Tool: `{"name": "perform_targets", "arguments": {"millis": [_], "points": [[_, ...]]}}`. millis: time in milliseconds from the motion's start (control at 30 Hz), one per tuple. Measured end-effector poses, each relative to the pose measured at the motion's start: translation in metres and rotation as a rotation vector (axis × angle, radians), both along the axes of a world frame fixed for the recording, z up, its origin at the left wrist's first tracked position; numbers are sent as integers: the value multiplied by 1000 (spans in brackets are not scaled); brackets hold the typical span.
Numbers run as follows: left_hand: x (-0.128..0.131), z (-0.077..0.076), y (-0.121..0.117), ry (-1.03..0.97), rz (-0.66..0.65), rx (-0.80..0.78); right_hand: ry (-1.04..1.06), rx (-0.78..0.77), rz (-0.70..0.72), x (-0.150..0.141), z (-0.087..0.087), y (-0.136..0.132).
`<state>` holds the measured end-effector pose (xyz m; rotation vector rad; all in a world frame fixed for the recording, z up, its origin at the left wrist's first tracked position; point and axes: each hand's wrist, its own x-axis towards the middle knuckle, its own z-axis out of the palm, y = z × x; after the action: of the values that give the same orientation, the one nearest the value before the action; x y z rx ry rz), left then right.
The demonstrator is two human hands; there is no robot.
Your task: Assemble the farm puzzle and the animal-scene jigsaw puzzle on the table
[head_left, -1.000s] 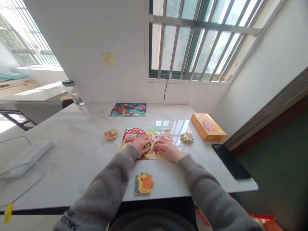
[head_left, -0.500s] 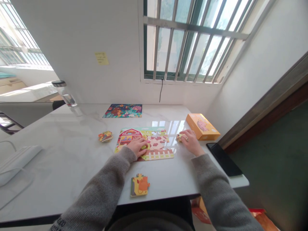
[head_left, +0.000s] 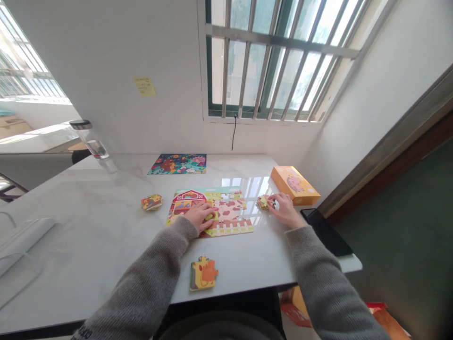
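Observation:
A partly assembled farm jigsaw puzzle point(head_left: 229, 212) with a red barn, pink cow patches and a white fence lies in the middle of the table. My left hand point(head_left: 201, 217) rests flat across its left part, fingers spread, covering some of the picture. To the right, my right hand point(head_left: 286, 210) pinches a puzzle piece point(head_left: 276, 204) with white and dark patches. That piece is at the right edge of a small pile of puzzle pieces point(head_left: 262, 202). Close to the table's front edge sits a stack of yellow and orange puzzle pieces point(head_left: 203, 275).
Another pile of pieces point(head_left: 152, 202) lies left of the puzzle. A dark, colourful picture sheet point(head_left: 179, 164) is near the wall. An orange box point(head_left: 295, 184) and a black phone point(head_left: 327, 231) stand and lie at the right. A bottle point(head_left: 90, 140) leans at the back left in view.
My right hand has shifted slightly right from over the pile, and a white and dark piece now shows at its fingertips. My left hand stays on the puzzle. The view has turned slightly.

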<state>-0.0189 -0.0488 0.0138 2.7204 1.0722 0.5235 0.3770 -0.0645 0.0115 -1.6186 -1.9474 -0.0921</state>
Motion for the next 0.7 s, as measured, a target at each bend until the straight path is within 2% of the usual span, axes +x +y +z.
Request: {"name": "perform_targets", "arguments": {"millis": [133,200,367,500,700], "points": [[0,-1,0,-11,6,14,54,32,24,-4,7,-3],[1,1,0,-52,21,27,76,52,87,-15,12,-7],[7,13,-7,-235,24,93,64,31,364,-73,21,-24],[16,16,-14,-281,-52,86,94,-16,537,-118,26,-35],[23,10,-17,-258,-116,86,152,-28,647,-144,27,-37]]}}
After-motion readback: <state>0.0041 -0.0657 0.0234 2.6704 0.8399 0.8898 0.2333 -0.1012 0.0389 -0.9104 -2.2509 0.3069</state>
